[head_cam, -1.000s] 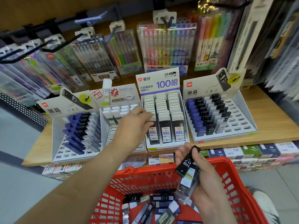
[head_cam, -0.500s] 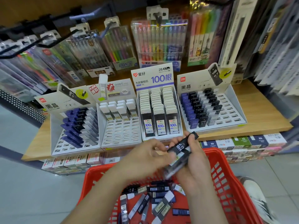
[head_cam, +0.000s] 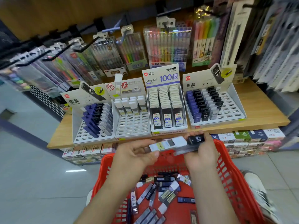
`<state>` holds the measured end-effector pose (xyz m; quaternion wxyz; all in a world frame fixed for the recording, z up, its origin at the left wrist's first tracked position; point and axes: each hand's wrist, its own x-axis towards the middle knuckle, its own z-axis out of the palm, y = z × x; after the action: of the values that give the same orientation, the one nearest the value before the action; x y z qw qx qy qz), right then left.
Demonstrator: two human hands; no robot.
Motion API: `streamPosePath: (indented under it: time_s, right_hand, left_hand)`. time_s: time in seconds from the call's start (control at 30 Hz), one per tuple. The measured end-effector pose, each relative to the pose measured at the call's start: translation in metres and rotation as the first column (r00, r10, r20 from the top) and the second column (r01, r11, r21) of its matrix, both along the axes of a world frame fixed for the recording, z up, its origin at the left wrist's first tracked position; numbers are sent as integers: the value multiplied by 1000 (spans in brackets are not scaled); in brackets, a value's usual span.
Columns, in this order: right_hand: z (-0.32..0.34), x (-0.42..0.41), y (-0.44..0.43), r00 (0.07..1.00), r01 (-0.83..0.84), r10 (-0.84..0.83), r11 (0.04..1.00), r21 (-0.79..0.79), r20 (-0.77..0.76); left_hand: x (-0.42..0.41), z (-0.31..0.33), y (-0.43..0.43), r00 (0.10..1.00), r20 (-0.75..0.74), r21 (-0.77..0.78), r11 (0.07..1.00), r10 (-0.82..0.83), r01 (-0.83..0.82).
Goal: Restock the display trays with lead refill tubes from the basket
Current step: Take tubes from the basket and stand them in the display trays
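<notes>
Over the red basket (head_cam: pixel 229 172) both hands hold lead refill tubes level. My left hand (head_cam: pixel 137 154) pinches the end of a white-capped tube (head_cam: pixel 168 143) marked 100. My right hand (head_cam: pixel 202 152) grips a small bundle of tubes, a black-capped HB one (head_cam: pixel 195 139) on top. Several loose tubes (head_cam: pixel 161 191) lie in the basket. On the wooden shelf stand the display trays: a blue-and-black tray (head_cam: pixel 77 125) at left, a half-filled white-cap tray (head_cam: pixel 132 125), a full 100-lead tray (head_cam: pixel 168 109), and a partly filled HB tray (head_cam: pixel 233 109) at right.
Pen and highlighter packs (head_cam: pixel 166 44) hang on hooks behind the trays. Small boxes (head_cam: pixel 242 136) line the lower shelf under the wooden shelf edge (head_cam: pixel 267 120). A white shoe (head_cam: pixel 255 186) shows right of the basket on the tiled floor (head_cam: pixel 40 175).
My left hand came back from the trays to the bundle in my right hand and now draws a white-capped tube out to the left. The camera view shifted slightly.
</notes>
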<state>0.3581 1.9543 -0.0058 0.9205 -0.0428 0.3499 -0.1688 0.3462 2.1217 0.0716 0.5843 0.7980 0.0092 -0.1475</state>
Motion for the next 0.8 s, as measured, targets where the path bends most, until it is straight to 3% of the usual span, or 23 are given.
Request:
streamPosePath:
  time_s: [0.1,0.27,0.33,0.4,0.5,0.63,0.73,0.8]
  right_hand:
    - [13,-8,-2,992,-111,111,994,-3,53]
    - [44,-14,31,851,-370,464,862,-347,245]
    - [55,-13,46,833,-378,515,796,-473,201]
    - [60,-11,54,855,-364,498,777,-513,148]
    - [63,-7,54,862,-375,504,714,-591,62]
    - [66,0,51,803,-446,593,537,-716,-56]
    - [69,12,53,752,-476,634,332,-815,-181]
    - [68,23,54,722,-480,637,180,-859,-270]
  left_hand:
    - [-2,13,11,996,-19,-150,984,89,-91]
    - [-4,24,6,977,-41,-345,915,207,-208]
    - [-3,23,3,979,1,-324,926,206,-195]
    - [-1,24,3,988,79,-204,972,136,-118]
    - [14,35,9,984,119,58,990,-132,125]
    - [48,52,22,982,83,92,983,-167,159]
    - [78,56,30,967,-11,6,967,-254,254]
    - [98,53,35,952,-39,47,951,-305,307]
